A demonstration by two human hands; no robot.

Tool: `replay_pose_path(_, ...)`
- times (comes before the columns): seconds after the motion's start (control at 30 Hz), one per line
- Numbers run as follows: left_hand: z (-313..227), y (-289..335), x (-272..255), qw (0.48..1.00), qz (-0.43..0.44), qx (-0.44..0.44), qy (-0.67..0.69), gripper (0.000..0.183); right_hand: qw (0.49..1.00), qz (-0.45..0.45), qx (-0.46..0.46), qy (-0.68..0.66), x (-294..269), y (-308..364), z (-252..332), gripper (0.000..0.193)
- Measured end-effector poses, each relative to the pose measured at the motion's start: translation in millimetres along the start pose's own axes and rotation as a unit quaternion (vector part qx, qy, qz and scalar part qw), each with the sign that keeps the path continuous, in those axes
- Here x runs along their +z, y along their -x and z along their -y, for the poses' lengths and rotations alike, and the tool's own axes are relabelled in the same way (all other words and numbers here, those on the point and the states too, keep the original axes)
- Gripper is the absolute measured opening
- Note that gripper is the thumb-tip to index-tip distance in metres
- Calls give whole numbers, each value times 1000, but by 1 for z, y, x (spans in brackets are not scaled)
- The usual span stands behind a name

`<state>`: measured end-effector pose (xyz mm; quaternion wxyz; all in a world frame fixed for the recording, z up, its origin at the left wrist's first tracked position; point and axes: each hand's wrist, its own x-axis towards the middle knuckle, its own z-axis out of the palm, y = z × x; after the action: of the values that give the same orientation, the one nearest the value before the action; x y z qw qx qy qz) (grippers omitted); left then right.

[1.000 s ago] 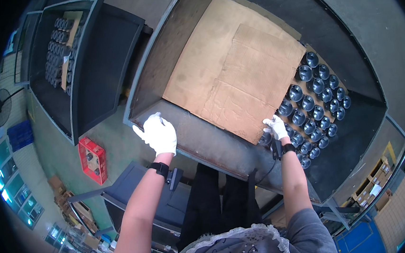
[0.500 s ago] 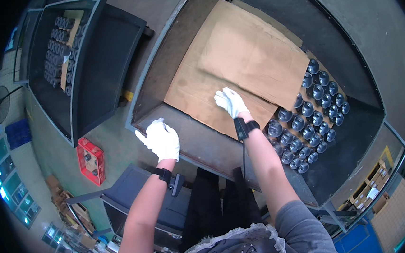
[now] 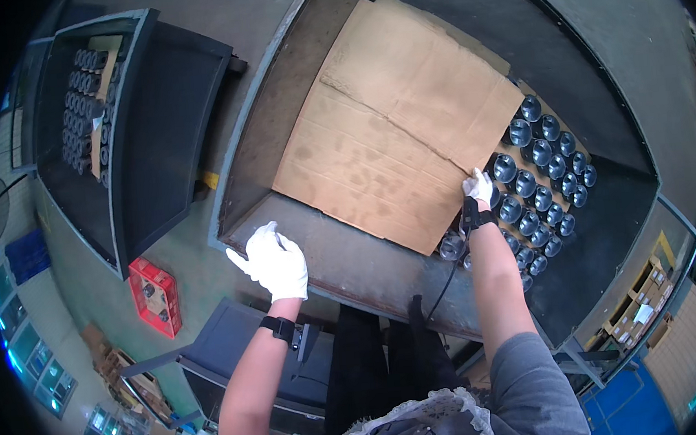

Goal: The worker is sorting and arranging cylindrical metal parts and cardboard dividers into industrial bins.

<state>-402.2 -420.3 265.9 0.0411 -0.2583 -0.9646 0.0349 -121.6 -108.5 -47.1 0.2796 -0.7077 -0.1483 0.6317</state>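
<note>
I hold my white-gloved left hand (image 3: pixel 271 260) open, thumb spread; my white-gloved right hand (image 3: pixel 478 186) curls at the flat brown cardboard sheet (image 3: pixel 376 154) inside the grey metal bin (image 3: pixel 496 18), its grip indiscernible.

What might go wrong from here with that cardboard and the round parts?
The right hand is at the edge of the cardboard, right beside the shiny round parts; a slip could knock one over.
A dark cable runs close to the nearest parts and might snag.
The left hand is off the cardboard, so a one-sided pull may skew it.
</note>
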Motion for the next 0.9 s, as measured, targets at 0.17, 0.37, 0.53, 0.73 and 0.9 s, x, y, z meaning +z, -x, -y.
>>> replay_pose_path(0.17, -11, -1, 2, 1000, 10, 3, 5, 24, 993, 15, -40, -107, 40, 0, 47, 74)
replay_pose_path(0.37, -21, -4, 4, 1000, 10, 17, 24, 22, 985, 79, 0, -153, 26, -89, 96, 78)
replay_pose_path(0.53, -17, -3, 2, 1000, 7, 18, 18, 22, 984, 123, 19, -130, 2, -136, 73, 60)
replay_pose_path(0.73, -10, -2, 2, 1000, 18, 24, -6, 20, 921, 136, 184, -315, 11, -138, 55, 45)
replay_pose_path(0.9, -20, -3, 6, 999, -5, 30, 25, 20, 929, 263, -144, 218, -14, -163, 101, 39)
